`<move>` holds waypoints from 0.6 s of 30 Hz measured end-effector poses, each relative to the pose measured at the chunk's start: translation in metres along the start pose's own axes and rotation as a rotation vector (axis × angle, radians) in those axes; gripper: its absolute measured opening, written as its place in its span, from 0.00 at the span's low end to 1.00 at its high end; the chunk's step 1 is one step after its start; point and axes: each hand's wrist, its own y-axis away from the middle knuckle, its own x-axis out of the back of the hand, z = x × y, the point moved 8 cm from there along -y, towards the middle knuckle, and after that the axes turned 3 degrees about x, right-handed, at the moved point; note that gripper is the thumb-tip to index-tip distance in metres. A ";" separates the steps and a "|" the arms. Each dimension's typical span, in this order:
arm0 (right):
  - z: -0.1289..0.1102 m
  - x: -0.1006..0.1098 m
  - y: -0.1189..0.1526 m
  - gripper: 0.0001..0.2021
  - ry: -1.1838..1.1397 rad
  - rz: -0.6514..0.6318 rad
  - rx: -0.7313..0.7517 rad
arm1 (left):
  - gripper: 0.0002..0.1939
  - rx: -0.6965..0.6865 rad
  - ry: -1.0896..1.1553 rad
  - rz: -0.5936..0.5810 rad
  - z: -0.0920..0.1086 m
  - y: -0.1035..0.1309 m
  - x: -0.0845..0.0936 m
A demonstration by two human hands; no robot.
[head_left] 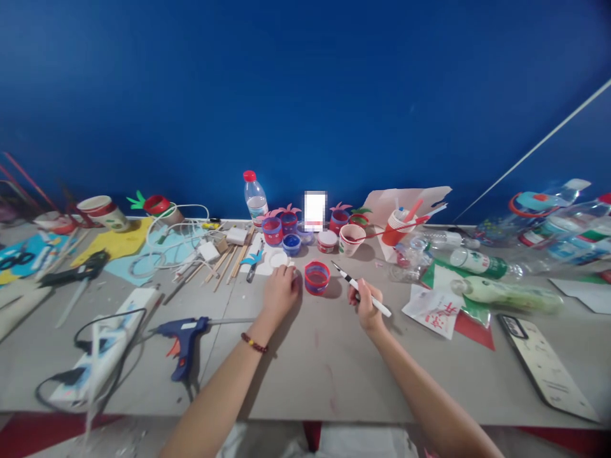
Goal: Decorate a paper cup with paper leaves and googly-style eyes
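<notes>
My right hand (367,304) is closed around a white and black paintbrush (382,308), its dark pointed tip angled up and left. Left of that tip stands a small red cup with purple-blue bands (317,278), apart from the brush. My left hand (280,294) rests on the table left of the cup, fingers curled; whatever may be in them is hidden. Just beyond its fingertips lies a round white lid (278,257). Behind the cup are an open jar of blue paint (291,243), a white and red jar (327,241) and a paper cup of dark liquid (352,240).
Left are a blue glue gun (184,337), a power strip (107,346), wooden sticks (222,267) and a white cable (153,254). Painted cups with paper leaves (273,230) line the back by a water bottle (256,198). Right are plastic bottles (477,262) and a phone (547,369).
</notes>
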 end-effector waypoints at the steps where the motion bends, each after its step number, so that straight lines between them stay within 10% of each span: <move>1: -0.002 -0.001 -0.001 0.28 0.003 0.001 0.005 | 0.15 -0.008 0.037 0.023 0.002 0.001 0.003; 18: -0.015 -0.020 0.000 0.22 0.011 -0.218 0.113 | 0.40 -0.087 0.411 -0.022 0.032 0.008 0.008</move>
